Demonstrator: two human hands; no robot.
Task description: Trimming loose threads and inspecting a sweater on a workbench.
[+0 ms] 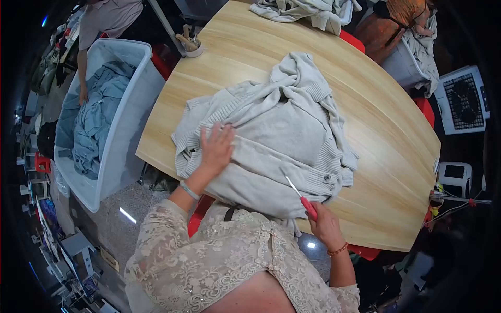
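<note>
A pale grey knitted cardigan (pixel 282 130) lies bunched on the wooden table in front of me. It has ribbed edges and a dark button (pixel 327 178) near its right side. My left hand (pixel 216 148) rests flat on the knit at its left part, fingers spread. In my right hand (pixel 326 223), at the cardigan's near right edge, is a red-handled tool (pixel 308 207) with a thin metal shaft. The shaft points up and left over the cloth. I cannot tell whether its tip touches the knit.
The table (pixel 386 156) has a curved far edge. More pale knitwear (pixel 308 13) is piled at its far end. On the left edge stands a small pot (pixel 193 48) of tools. A white bin (pixel 122 125) of blue-grey garments stands left, with another person's hand (pixel 83 95) in it.
</note>
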